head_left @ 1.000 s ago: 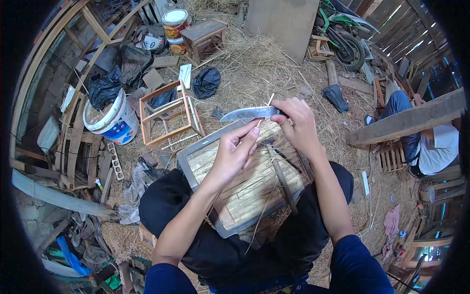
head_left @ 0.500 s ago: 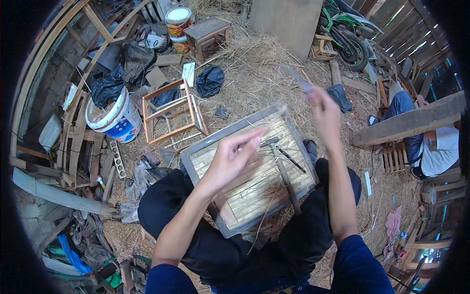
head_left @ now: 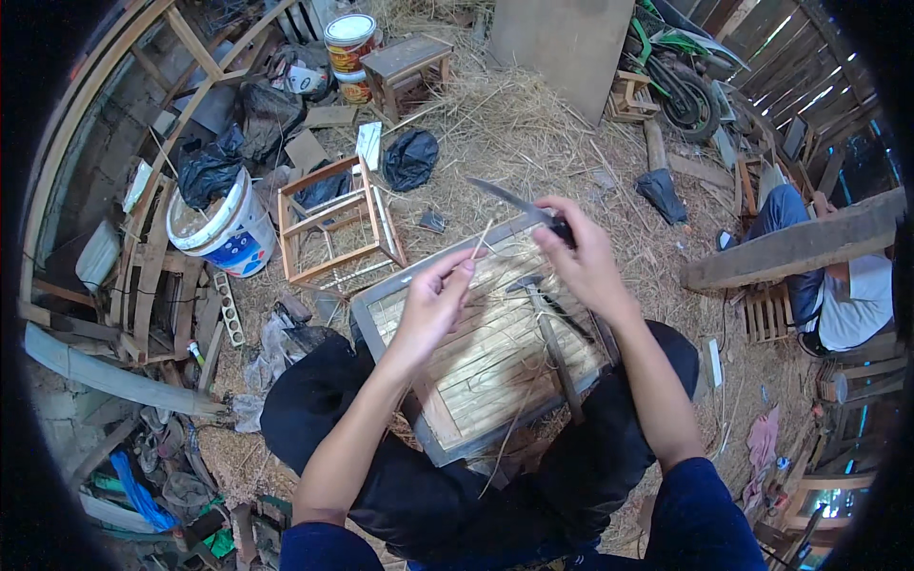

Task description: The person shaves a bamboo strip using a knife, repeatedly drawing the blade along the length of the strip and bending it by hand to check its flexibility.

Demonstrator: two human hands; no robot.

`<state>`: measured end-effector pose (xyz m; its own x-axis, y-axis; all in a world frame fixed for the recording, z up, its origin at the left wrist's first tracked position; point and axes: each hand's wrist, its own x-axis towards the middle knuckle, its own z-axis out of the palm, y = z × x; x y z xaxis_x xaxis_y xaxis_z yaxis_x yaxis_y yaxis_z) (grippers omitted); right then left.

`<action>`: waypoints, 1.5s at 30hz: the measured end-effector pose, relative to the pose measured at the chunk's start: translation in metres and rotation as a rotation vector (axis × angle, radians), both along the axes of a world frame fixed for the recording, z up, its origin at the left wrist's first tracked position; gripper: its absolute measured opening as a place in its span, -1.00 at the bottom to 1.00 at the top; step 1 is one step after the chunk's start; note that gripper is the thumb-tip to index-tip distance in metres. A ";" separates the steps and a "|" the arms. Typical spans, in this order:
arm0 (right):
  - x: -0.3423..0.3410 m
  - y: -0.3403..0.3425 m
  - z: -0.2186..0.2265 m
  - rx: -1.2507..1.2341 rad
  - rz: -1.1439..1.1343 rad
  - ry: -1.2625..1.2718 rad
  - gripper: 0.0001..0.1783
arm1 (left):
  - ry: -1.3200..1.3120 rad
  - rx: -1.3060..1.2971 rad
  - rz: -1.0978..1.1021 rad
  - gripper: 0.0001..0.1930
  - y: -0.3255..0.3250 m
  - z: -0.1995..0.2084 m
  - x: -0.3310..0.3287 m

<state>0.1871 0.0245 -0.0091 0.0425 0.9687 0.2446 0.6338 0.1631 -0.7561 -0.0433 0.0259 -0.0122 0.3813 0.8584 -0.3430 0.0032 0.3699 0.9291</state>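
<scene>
My left hand (head_left: 440, 303) pinches a thin pale wooden stick (head_left: 484, 238) that points up and away. In my right hand (head_left: 583, 257) is a knife (head_left: 511, 199) with a dark handle, its blade reaching left beyond the stick's tip. Blade and stick look apart. Below both hands, a framed wooden panel (head_left: 447, 385) with a grey border and pale slats lies across my lap. A hammer (head_left: 555, 347) rests on its right part, head away from me. Beside the hammer lies a dark slim tool (head_left: 571, 322), its kind unclear. Thin strips are scattered over the slats.
A small wooden frame (head_left: 328, 221) stands beyond the panel at left, near a white bucket (head_left: 224, 228). Paint cans (head_left: 350, 48) and a stool (head_left: 407, 62) are farther off. A thick beam (head_left: 800, 236) juts in at right, with a seated person (head_left: 847, 295) behind it. Straw covers the floor.
My right hand has moved left and nearer with the knife, its blade now above the panel's far edge. My left hand has shifted slightly, and the stick in its fingers now shows clearly.
</scene>
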 end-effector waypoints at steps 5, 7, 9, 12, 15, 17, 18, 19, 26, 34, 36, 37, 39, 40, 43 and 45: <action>-0.027 0.015 -0.007 -0.116 -0.039 0.239 -0.66 | -0.044 -0.024 -0.068 -0.58 -0.004 -0.005 0.027; -0.025 0.022 -0.015 -0.053 -0.026 0.196 -0.71 | -0.060 -0.038 -0.087 -0.57 -0.004 -0.003 0.028; -0.022 0.024 -0.018 -0.198 0.003 0.411 -0.69 | -0.036 0.032 -0.067 -0.57 -0.003 -0.006 0.028; -0.021 0.020 -0.021 -0.199 0.048 0.516 -0.74 | -0.057 0.074 -0.093 -0.57 -0.003 -0.001 0.028; -0.019 0.014 -0.021 -0.203 0.102 0.644 -0.70 | -0.154 -0.068 -0.134 -0.58 -0.004 0.000 0.025; -0.019 0.010 -0.019 -0.252 0.133 0.728 -0.69 | -0.181 -0.118 -0.152 -0.60 -0.002 0.002 0.022; -0.015 0.010 -0.019 -0.250 0.129 0.725 -0.69 | -0.202 -0.169 -0.167 -0.62 -0.002 0.003 0.021; -0.011 0.010 -0.019 -0.318 0.130 0.752 -0.69 | -0.203 -0.168 -0.169 -0.62 -0.002 0.006 0.021; -0.011 0.013 -0.018 -0.334 0.139 0.712 -0.75 | -0.255 -0.231 -0.126 -0.71 -0.003 0.007 0.022; -0.010 0.017 -0.023 -0.223 0.157 0.661 -0.78 | -0.260 -0.230 -0.109 -0.76 0.003 0.005 0.021; -0.009 0.017 -0.025 -0.201 0.144 0.628 -0.78 | -0.298 -0.251 -0.124 -0.77 0.002 0.005 0.021; -0.006 0.019 -0.025 -0.168 0.131 0.563 -0.81 | -0.297 -0.252 -0.123 -0.77 0.002 0.005 0.021; -0.002 0.020 -0.026 -0.136 0.120 0.498 -0.83 | -0.382 -0.325 -0.152 -0.76 0.001 0.006 0.022; 0.000 0.020 -0.027 -0.054 0.114 0.438 -0.83 | -0.382 -0.324 -0.152 -0.76 0.002 0.007 0.021; 0.020 0.025 -0.026 0.037 -0.015 0.394 -0.83 | -0.423 -0.355 -0.209 -0.77 0.002 0.012 0.016; 0.050 0.030 -0.020 0.060 -0.222 0.452 -0.82 | -0.418 -0.342 -0.219 -0.78 -0.001 0.019 0.013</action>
